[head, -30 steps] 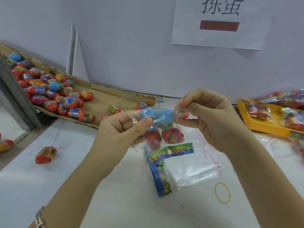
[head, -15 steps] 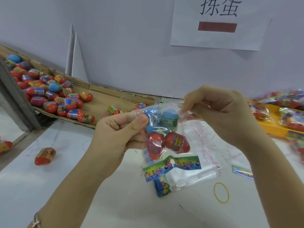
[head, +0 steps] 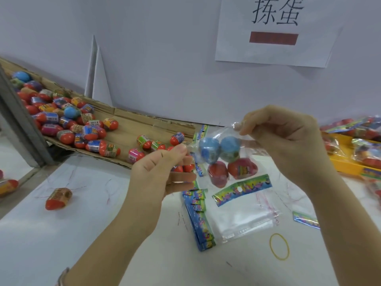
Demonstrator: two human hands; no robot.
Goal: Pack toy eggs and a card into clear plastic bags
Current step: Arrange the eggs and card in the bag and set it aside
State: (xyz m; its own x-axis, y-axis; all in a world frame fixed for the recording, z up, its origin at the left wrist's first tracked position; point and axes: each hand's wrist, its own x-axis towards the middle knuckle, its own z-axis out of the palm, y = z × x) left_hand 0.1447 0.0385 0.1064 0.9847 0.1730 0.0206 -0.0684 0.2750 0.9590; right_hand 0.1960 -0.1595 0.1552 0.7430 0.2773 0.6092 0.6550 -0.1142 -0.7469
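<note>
The right hand (head: 288, 145) pinches the top edge of a clear plastic bag (head: 231, 162) and holds it above the white worktop (head: 82, 234). Inside hang four toy eggs (head: 226, 159), two blue above two red, with a colourful card (head: 242, 189) at the bottom. The left hand (head: 158, 172) sits just beside the bag with fingers loosely curled; whether its fingertips touch the plastic cannot be told. Below lie a stack of cards (head: 199, 221) and empty bags (head: 245, 215), a yellow rubber band (head: 279, 246) near them. Loose eggs fill a cardboard tray (head: 127, 124) at left.
</note>
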